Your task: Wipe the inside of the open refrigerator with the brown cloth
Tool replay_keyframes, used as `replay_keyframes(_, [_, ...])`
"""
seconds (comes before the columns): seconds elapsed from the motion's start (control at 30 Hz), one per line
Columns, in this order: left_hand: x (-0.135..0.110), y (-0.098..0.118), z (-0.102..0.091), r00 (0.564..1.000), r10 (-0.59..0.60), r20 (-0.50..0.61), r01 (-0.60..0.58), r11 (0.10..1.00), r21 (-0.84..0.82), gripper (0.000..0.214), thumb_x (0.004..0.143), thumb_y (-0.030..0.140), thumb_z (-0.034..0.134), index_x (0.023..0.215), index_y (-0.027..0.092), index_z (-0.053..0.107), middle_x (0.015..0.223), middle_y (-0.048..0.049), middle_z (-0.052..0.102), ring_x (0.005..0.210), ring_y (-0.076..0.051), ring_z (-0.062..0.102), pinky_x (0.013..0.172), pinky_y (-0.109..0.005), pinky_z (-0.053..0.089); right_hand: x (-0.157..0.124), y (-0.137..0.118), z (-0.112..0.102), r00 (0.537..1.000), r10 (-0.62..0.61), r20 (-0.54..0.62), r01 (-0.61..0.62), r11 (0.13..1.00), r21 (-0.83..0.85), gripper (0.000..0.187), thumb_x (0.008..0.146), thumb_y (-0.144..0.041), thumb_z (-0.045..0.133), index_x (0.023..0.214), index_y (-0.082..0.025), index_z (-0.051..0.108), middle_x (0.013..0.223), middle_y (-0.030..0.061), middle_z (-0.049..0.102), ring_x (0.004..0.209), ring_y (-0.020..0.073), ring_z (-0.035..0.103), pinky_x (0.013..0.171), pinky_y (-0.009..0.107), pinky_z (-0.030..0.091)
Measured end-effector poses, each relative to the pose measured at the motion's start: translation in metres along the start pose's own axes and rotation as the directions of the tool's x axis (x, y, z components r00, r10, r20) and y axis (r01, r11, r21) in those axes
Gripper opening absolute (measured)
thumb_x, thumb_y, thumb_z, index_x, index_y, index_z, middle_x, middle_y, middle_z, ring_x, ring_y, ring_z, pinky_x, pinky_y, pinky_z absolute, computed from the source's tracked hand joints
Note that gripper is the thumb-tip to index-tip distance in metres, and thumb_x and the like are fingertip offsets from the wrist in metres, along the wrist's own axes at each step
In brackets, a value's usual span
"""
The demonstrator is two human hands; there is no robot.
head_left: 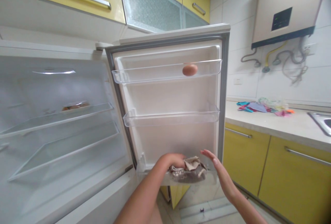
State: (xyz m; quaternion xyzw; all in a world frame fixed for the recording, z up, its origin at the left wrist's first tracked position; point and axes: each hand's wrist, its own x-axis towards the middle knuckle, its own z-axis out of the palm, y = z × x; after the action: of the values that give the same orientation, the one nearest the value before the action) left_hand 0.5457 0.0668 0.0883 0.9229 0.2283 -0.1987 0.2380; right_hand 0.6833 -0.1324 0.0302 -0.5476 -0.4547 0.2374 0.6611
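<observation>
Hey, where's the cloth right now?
The cloth is low in the head view, just right of centre, in the door's bottom bin, against the left hand.

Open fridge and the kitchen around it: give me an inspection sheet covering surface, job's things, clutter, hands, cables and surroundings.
Surface: pale countertop, partly covered.
Job's things: patterned cloth, bunched in the see-through lower door bin.
Clutter: colourful heap on the countertop.
Hands: left hand at the cloth, fingertips hidden; right hand open near it.
Cables: thin cord tangled below the wall unit.
Surroundings: egg in the top door bin; yellow cabinets.
</observation>
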Motion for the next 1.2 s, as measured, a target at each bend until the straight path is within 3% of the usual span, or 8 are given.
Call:
replay_keyframes(0.17, [-0.031,-0.037,-0.011,0.996,-0.092,-0.018,0.094,0.979,0.18,0.039,0.068,0.022,0.068,0.106,0.024,0.072,0.108,-0.0039,0.078,0.088,-0.019,0.069,0.077,-0.034,0.056,0.001,-0.004,-0.001,1.0,-0.013,0.026,0.016,0.992,-0.126,0.057,0.093,-0.065,0.038,0.129,-0.029,0.063,0.145,0.0065,0.056,0.144,0.0264,0.039,0.127,0.053,0.016])
replay_keyframes(0.27, [-0.056,-0.06,-0.015,0.988,-0.14,-0.057,0.151,0.948,0.281,0.034,0.074,0.016,0.066,0.107,0.02,0.07,0.11,-0.007,0.077,0.095,-0.02,0.07,0.088,-0.041,0.056,0.003,-0.004,0.0,1.0,-0.006,0.024,0.01,0.986,-0.165,0.057,0.092,-0.066,0.038,0.12,-0.027,0.069,0.143,0.0075,0.057,0.144,0.0279,0.037,0.127,0.054,0.014])
replay_keyframes(0.43, [-0.077,-0.08,-0.013,0.982,-0.178,-0.061,0.188,0.899,0.395,0.036,0.069,0.009,0.069,0.104,0.017,0.071,0.114,-0.0099,0.076,0.11,-0.024,0.068,0.102,-0.048,0.05,0.005,-0.007,0.002,0.998,-0.056,0.035,0.061,0.981,-0.184,0.052,0.093,-0.063,0.039,0.107,-0.026,0.073,0.125,0.0093,0.065,0.13,0.028,0.051,0.124,0.054,0.024])
replay_keyframes(0.57, [-0.074,-0.082,-0.011,0.971,-0.235,-0.029,0.228,0.894,0.386,0.037,0.059,0.008,0.072,0.095,0.017,0.073,0.105,-0.0105,0.078,0.1,-0.026,0.071,0.094,-0.046,0.054,0.004,-0.013,0.003,0.997,-0.064,0.043,0.071,0.98,-0.187,0.053,0.093,-0.064,0.039,0.102,-0.025,0.074,0.118,0.0096,0.068,0.122,0.0286,0.056,0.119,0.054,0.032])
replay_keyframes(0.7, [-0.074,-0.082,-0.012,0.956,-0.292,-0.035,0.291,0.917,0.273,0.035,0.06,0.019,0.071,0.095,0.018,0.074,0.099,-0.0094,0.079,0.086,-0.026,0.072,0.074,-0.038,0.057,0.004,-0.015,0.002,1.0,-0.009,0.023,0.012,0.992,-0.125,0.055,0.096,-0.062,0.032,0.11,-0.027,0.072,0.124,0.0073,0.068,0.127,0.0276,0.054,0.121,0.052,0.03])
replay_keyframes(0.9, [-0.055,-0.063,-0.009,0.947,-0.3,-0.11,0.309,0.948,0.075,0.038,0.066,0.037,0.074,0.098,0.017,0.072,0.104,-0.0078,0.078,0.091,-0.023,0.072,0.076,-0.034,0.056,0.007,-0.01,0.001,1.0,0.011,0.02,-0.009,0.997,-0.082,0.053,0.096,-0.061,0.033,0.113,-0.028,0.071,0.126,0.0062,0.068,0.13,0.0266,0.053,0.123,0.052,0.027])
replay_keyframes(1.03, [-0.023,-0.03,-0.001,0.962,-0.241,-0.125,0.239,0.97,-0.031,0.038,0.075,0.037,0.073,0.105,0.015,0.069,0.112,-0.0086,0.075,0.096,-0.02,0.07,0.086,-0.039,0.056,0.008,-0.006,0.0,1.0,0.007,0.008,-0.007,0.997,-0.078,0.053,0.095,-0.061,0.035,0.112,-0.027,0.072,0.126,0.0067,0.069,0.129,0.0275,0.055,0.122,0.052,0.029])
replay_keyframes(1.2, [0.021,0.022,0.01,0.98,-0.13,-0.148,0.112,0.985,-0.128,0.036,0.082,0.032,0.069,0.114,0.017,0.065,0.114,-0.0067,0.072,0.096,-0.018,0.068,0.087,-0.039,0.057,0.007,-0.001,0.001,0.999,0.009,-0.043,-0.011,0.999,-0.044,0.055,0.094,-0.063,0.039,0.119,-0.025,0.069,0.129,0.0085,0.069,0.13,0.0292,0.055,0.12,0.052,0.032])
